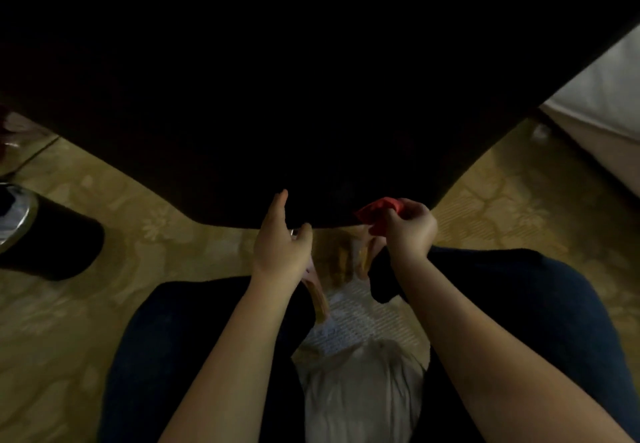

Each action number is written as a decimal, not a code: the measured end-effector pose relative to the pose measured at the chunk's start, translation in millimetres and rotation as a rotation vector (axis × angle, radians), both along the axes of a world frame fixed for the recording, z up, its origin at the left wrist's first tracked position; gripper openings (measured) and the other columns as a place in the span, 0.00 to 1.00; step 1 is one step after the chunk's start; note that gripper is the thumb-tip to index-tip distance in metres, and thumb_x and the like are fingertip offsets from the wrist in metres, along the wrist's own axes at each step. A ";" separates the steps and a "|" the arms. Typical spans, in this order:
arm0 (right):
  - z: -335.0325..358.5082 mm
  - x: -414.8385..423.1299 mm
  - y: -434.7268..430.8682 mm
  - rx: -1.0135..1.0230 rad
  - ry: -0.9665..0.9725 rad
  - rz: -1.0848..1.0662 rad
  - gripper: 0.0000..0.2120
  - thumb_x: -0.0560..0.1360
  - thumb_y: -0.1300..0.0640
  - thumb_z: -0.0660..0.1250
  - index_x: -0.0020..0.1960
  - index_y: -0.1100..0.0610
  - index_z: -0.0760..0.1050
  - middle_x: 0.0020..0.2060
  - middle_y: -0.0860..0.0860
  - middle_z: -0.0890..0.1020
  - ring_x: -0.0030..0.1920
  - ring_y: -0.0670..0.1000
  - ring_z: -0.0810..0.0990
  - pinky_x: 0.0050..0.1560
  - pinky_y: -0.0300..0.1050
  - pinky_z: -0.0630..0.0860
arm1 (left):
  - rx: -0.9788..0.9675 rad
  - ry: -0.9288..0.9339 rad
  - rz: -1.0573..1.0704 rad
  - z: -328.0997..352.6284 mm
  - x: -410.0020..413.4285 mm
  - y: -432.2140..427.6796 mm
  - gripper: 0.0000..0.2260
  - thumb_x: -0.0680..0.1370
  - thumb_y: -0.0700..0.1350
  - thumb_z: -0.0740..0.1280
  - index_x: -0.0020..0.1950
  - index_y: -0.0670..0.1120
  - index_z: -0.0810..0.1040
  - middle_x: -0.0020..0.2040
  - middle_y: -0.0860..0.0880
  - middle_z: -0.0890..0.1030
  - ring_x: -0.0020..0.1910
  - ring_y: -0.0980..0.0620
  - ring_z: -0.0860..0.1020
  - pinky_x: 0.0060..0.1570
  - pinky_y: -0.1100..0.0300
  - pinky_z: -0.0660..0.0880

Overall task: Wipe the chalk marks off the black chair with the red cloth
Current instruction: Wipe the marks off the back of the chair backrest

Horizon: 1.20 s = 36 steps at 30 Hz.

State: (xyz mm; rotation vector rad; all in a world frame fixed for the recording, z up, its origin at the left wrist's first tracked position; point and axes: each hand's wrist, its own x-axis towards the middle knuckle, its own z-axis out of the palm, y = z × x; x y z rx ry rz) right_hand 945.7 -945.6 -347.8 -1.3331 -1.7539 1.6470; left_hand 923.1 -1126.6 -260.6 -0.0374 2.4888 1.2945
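While the spread left hand (pixel 281 240) rests against the wide black chair (pixel 311 96), probably steadying it, the right hand (pixel 410 229) pinches the bunched red cloth (pixel 375 214) for wiping

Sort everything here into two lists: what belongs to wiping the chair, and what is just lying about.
For the job: black chair; red cloth, bunched in the right hand; left hand, open by the chair's edge. Chalk marks: too dark to see.
Lying about: dark container with a shiny rim, at the left; white bedding, at the right; pale garment at the lap.
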 end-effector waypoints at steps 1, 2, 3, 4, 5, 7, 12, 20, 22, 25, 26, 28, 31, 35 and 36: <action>17.9 5.7 3.9 0.047 0.038 0.024 0.09 0.76 0.59 0.71 0.52 0.47 0.76 0.45 0.45 0.81 0.42 0.41 0.83 0.40 0.32 0.79 | 0.019 0.014 -0.006 6.8 0.6 -1.7 0.29 0.82 0.44 0.64 0.80 0.53 0.57 0.76 0.46 0.66 0.74 0.48 0.66 0.67 0.55 0.69; 35.2 10.3 7.9 0.094 0.071 0.039 0.09 0.76 0.60 0.71 0.53 0.50 0.77 0.43 0.42 0.80 0.43 0.40 0.82 0.39 0.27 0.76 | 0.042 0.024 -0.008 14.2 2.0 -4.5 0.28 0.82 0.43 0.64 0.80 0.53 0.57 0.76 0.46 0.66 0.74 0.48 0.66 0.65 0.57 0.68; 55.0 14.8 11.9 0.137 0.111 0.049 0.09 0.75 0.60 0.71 0.54 0.50 0.78 0.43 0.41 0.80 0.44 0.40 0.81 0.38 0.26 0.74 | 0.066 0.043 -0.012 23.4 3.8 -7.2 0.28 0.82 0.43 0.64 0.80 0.53 0.57 0.76 0.46 0.66 0.74 0.48 0.66 0.63 0.58 0.66; 73.1 19.1 15.4 0.176 0.152 0.062 0.09 0.75 0.60 0.72 0.53 0.50 0.78 0.43 0.41 0.80 0.45 0.40 0.81 0.38 0.26 0.75 | 0.089 0.067 -0.020 33.0 5.9 -10.0 0.28 0.82 0.43 0.64 0.80 0.53 0.57 0.75 0.46 0.66 0.74 0.48 0.66 0.62 0.59 0.66; 92.9 22.8 18.4 0.210 0.188 0.074 0.09 0.74 0.60 0.72 0.53 0.49 0.78 0.43 0.42 0.81 0.45 0.40 0.81 0.40 0.28 0.76 | 0.113 0.097 -0.032 44.7 8.8 -12.5 0.28 0.82 0.42 0.64 0.79 0.53 0.57 0.75 0.47 0.66 0.74 0.48 0.65 0.62 0.59 0.65; 130.3 29.7 23.1 0.305 0.239 0.093 0.10 0.74 0.59 0.73 0.53 0.51 0.79 0.43 0.42 0.81 0.46 0.41 0.81 0.44 0.29 0.77 | 0.159 0.160 -0.058 72.8 13.7 -16.4 0.28 0.82 0.41 0.64 0.79 0.53 0.58 0.75 0.48 0.66 0.74 0.49 0.65 0.63 0.60 0.65; 227.1 49.5 26.8 0.649 0.495 0.074 0.12 0.73 0.56 0.74 0.54 0.52 0.76 0.39 0.41 0.81 0.40 0.37 0.79 0.46 0.37 0.77 | 0.192 0.395 -0.078 150.9 20.0 -24.6 0.24 0.81 0.42 0.65 0.76 0.51 0.63 0.71 0.51 0.70 0.70 0.52 0.69 0.54 0.72 0.65; 378.3 88.6 26.1 1.128 0.984 -0.025 0.14 0.75 0.63 0.69 0.61 0.60 0.74 0.52 0.52 0.80 0.49 0.50 0.80 0.53 0.41 0.76 | 0.028 1.133 0.082 288.2 57.1 -38.8 0.15 0.79 0.40 0.66 0.66 0.44 0.74 0.60 0.48 0.77 0.61 0.50 0.74 0.61 0.59 0.70; 402.1 96.1 31.6 1.233 0.986 -0.026 0.15 0.74 0.66 0.67 0.61 0.63 0.74 0.54 0.55 0.80 0.54 0.54 0.80 0.58 0.44 0.76 | -0.008 1.272 0.131 313.4 62.4 -49.2 0.14 0.79 0.39 0.65 0.64 0.43 0.74 0.59 0.46 0.76 0.61 0.48 0.73 0.62 0.60 0.68; 417.1 94.0 38.7 1.324 0.765 0.053 0.15 0.73 0.66 0.64 0.59 0.61 0.76 0.55 0.56 0.80 0.57 0.54 0.76 0.61 0.38 0.68 | -0.175 1.337 0.088 343.6 51.1 -66.1 0.16 0.79 0.43 0.65 0.67 0.43 0.73 0.64 0.45 0.75 0.64 0.46 0.70 0.63 0.61 0.62; 417.0 91.0 39.1 1.316 0.679 0.131 0.14 0.73 0.65 0.64 0.58 0.60 0.76 0.54 0.56 0.80 0.57 0.55 0.76 0.60 0.38 0.67 | -0.282 1.307 0.021 349.4 42.5 -71.7 0.17 0.80 0.46 0.66 0.67 0.44 0.73 0.65 0.45 0.74 0.65 0.45 0.70 0.64 0.58 0.62; 413.2 86.4 34.1 1.252 0.558 0.294 0.12 0.74 0.64 0.64 0.57 0.57 0.76 0.50 0.53 0.81 0.53 0.55 0.77 0.54 0.42 0.68 | -0.421 1.174 -0.112 351.1 26.1 -79.7 0.17 0.80 0.51 0.67 0.66 0.46 0.75 0.63 0.46 0.76 0.64 0.45 0.71 0.63 0.54 0.64; 416.0 78.1 7.3 1.232 0.491 0.387 0.11 0.77 0.61 0.64 0.58 0.56 0.75 0.46 0.52 0.80 0.47 0.53 0.77 0.47 0.44 0.68 | -0.335 1.108 -0.128 344.0 15.9 -80.1 0.11 0.78 0.50 0.69 0.58 0.48 0.78 0.55 0.49 0.79 0.57 0.47 0.73 0.53 0.56 0.65; 432.1 47.5 -77.6 1.396 0.498 0.611 0.13 0.75 0.59 0.65 0.59 0.56 0.74 0.49 0.56 0.82 0.49 0.59 0.78 0.51 0.51 0.72 | -0.336 1.177 -0.084 339.3 11.1 -74.2 0.09 0.76 0.46 0.72 0.54 0.45 0.80 0.51 0.46 0.80 0.53 0.44 0.75 0.50 0.53 0.67; 433.8 40.6 -100.1 1.452 0.502 0.647 0.12 0.74 0.59 0.65 0.58 0.58 0.75 0.49 0.57 0.82 0.49 0.60 0.78 0.51 0.52 0.71 | -0.348 1.184 -0.078 337.5 10.0 -74.3 0.10 0.75 0.44 0.72 0.54 0.44 0.80 0.50 0.44 0.81 0.52 0.41 0.75 0.49 0.51 0.68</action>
